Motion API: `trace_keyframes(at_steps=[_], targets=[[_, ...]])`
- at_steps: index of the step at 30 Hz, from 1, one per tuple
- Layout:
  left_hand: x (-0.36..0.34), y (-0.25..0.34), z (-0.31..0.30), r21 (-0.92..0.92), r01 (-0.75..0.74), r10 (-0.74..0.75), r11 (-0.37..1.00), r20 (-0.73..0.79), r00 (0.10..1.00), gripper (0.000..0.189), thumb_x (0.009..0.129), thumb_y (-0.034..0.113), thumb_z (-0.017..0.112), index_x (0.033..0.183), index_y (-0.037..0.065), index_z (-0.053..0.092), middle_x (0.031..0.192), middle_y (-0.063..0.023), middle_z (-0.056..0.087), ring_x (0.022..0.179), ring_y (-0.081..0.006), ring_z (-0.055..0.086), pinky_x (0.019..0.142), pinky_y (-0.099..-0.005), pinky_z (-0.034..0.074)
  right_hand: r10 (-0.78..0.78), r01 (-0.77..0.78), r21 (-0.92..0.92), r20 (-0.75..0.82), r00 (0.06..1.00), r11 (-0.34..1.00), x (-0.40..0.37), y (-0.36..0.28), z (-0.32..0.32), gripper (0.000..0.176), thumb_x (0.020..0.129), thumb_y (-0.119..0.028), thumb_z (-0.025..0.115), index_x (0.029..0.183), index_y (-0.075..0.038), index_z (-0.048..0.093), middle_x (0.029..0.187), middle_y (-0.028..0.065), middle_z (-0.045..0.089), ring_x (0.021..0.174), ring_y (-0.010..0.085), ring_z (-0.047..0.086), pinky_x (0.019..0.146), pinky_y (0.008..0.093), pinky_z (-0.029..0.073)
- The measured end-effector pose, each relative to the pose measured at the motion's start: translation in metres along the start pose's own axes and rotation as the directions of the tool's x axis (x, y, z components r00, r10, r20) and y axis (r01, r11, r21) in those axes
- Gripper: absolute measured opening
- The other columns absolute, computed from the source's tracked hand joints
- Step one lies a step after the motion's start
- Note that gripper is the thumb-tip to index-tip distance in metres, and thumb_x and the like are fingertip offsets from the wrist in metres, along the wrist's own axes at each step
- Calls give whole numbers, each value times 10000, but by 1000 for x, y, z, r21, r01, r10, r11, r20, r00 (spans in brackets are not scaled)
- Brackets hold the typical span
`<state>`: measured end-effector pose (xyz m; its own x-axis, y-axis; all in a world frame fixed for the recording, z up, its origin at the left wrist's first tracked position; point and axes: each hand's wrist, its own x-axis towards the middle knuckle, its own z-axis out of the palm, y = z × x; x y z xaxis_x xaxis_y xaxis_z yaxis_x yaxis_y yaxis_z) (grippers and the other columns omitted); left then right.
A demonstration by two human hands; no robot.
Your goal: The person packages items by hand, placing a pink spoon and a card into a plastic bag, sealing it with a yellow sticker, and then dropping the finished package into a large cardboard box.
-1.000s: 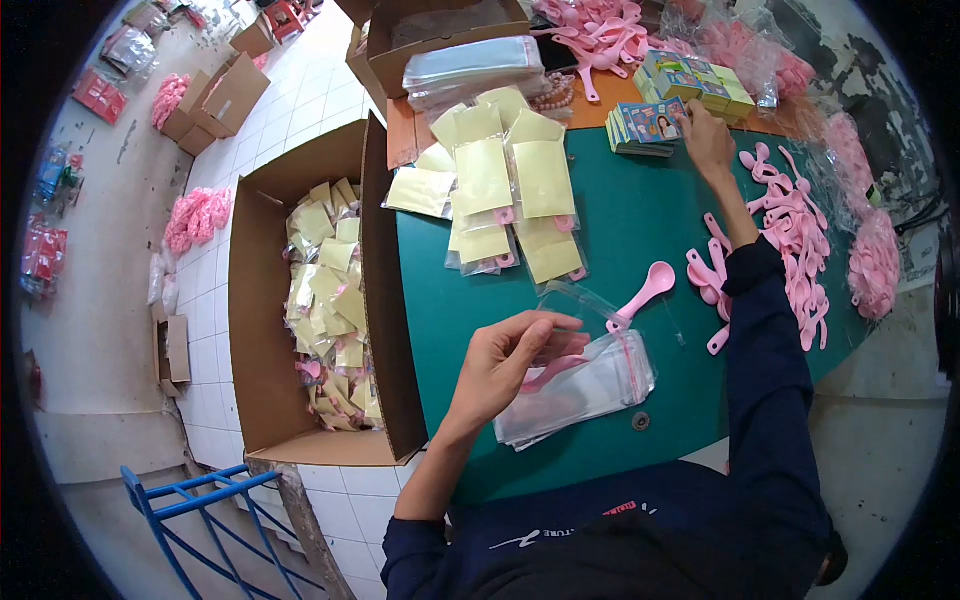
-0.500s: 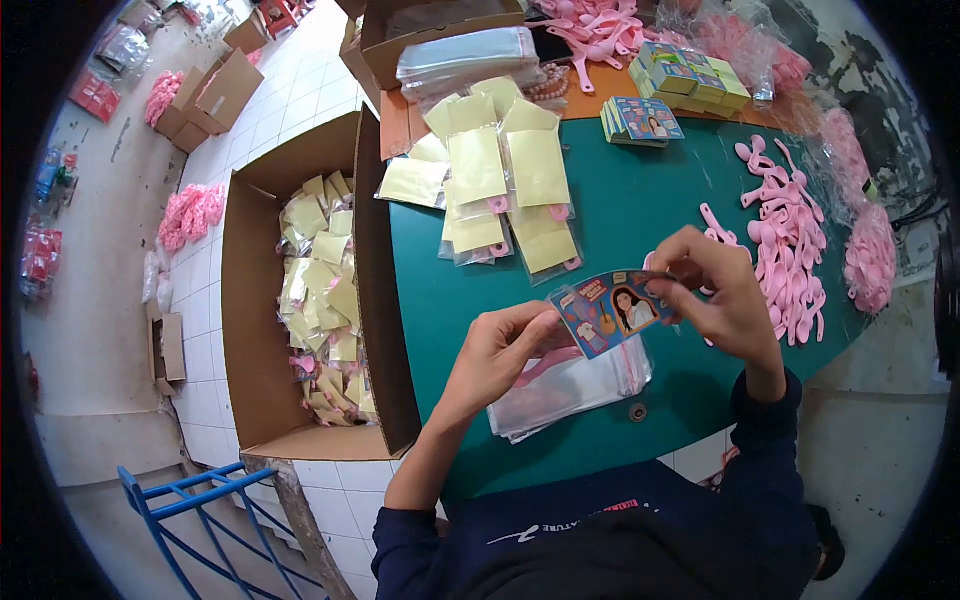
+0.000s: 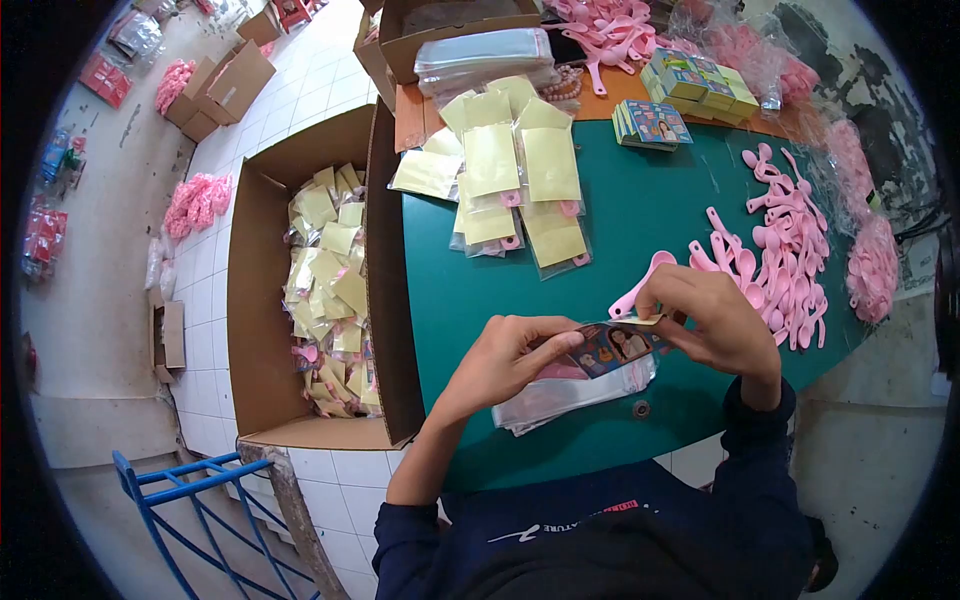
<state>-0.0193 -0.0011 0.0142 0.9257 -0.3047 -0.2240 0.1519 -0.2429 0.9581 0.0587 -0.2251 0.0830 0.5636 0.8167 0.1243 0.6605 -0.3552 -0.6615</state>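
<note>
Between my two hands is a printed card (image 3: 608, 350) in a clear bag, held just above a stack of empty clear bags (image 3: 560, 402) on the green table. My left hand (image 3: 518, 358) pinches its left end. The fingers of my right hand (image 3: 700, 318) are closed on its right part, where a yellowish edge shows folded up. A pink spoon (image 3: 642, 284) lies just behind my right hand. To the right of it spreads a pile of pink spoons (image 3: 785, 250). Packed bags with pale yellow cards (image 3: 490, 160) lie farther back.
A large cardboard box (image 3: 385, 290) of packed bags stands left of the green table (image 3: 620, 210). Card stacks (image 3: 650, 124) and bundled clear bags (image 3: 480, 54) are at the back. A blue metal frame (image 3: 200, 480) stands at lower left.
The card has tipped and folded between my hands, showing less of its printed face. The lone pink spoon behind my right hand now shows whole. The view has shifted slightly.
</note>
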Motion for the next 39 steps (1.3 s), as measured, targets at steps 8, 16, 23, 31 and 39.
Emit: trace_keyframes(at_steps=[8,16,23,31,39], targets=[[5,4,14,-7,-134,134,991,8,991,259,907,211,560,1087,44,641,814,-143,682,725,-214,680,647,-317,506,69,-122,185,272,960,975,4,5,12,150,779,-31,630,837,-13,493,716,99,549,608,220,584,545,311,442],[3,0,6,59,-55,56,997,-12,998,275,913,240,546,1082,45,642,805,-132,683,651,-197,650,625,-298,492,203,-257,506,161,966,823,-5,15,7,125,887,-104,587,952,2,570,717,47,602,622,93,612,551,222,473],[4,6,10,47,-38,35,998,61,998,361,923,223,549,1223,23,545,844,-124,688,767,-126,646,673,-288,493,83,-133,252,201,976,959,1,16,27,148,826,-106,627,916,-4,569,759,79,607,661,149,611,566,255,481],[0,7,19,278,-10,7,960,13,1000,644,888,353,582,1411,97,307,821,-174,677,683,-314,655,642,-356,480,24,-138,366,299,954,920,-2,20,38,241,803,-138,640,995,7,625,789,117,635,646,194,623,578,288,507],[-13,-18,6,221,-154,144,963,63,988,716,818,311,679,1401,97,321,845,-141,688,714,-236,664,662,-334,497,227,-289,398,195,954,871,-17,28,45,149,775,-87,666,872,22,640,728,67,622,649,124,606,608,256,484]])
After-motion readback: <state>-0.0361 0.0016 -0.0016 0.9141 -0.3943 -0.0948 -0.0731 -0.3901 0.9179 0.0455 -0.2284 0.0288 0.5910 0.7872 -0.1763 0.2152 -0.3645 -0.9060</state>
